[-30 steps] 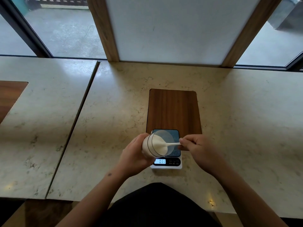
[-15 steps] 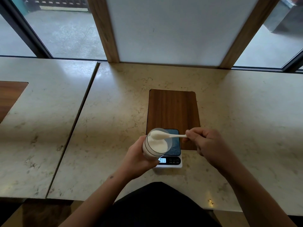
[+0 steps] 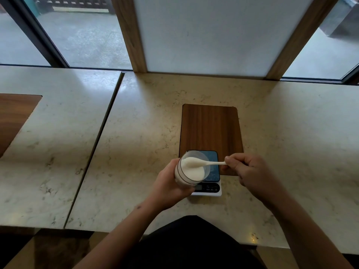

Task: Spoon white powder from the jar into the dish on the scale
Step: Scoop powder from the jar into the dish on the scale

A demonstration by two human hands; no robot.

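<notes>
My left hand (image 3: 168, 188) grips a clear jar (image 3: 191, 169) of white powder, tilted toward the right over the left part of the scale (image 3: 210, 183). My right hand (image 3: 246, 169) pinches the handle of a white spoon (image 3: 204, 163). The spoon's bowl is heaped with powder and sits level at the jar's mouth. The scale is white with a dark blue platform and a dark control strip at its front. A clear dish on the platform is mostly hidden behind the jar, and I cannot make it out clearly.
The scale's far end rests on a brown wooden board (image 3: 210, 129) set in the marble counter (image 3: 136, 142). A seam (image 3: 93, 150) separates a second counter slab on the left. A white panel with wooden posts (image 3: 129, 33) stands at the back.
The spoon came up out of the jar's powder and now holds a heap at the mouth. My right hand moved right and slightly up. The jar stays tilted in my left hand.
</notes>
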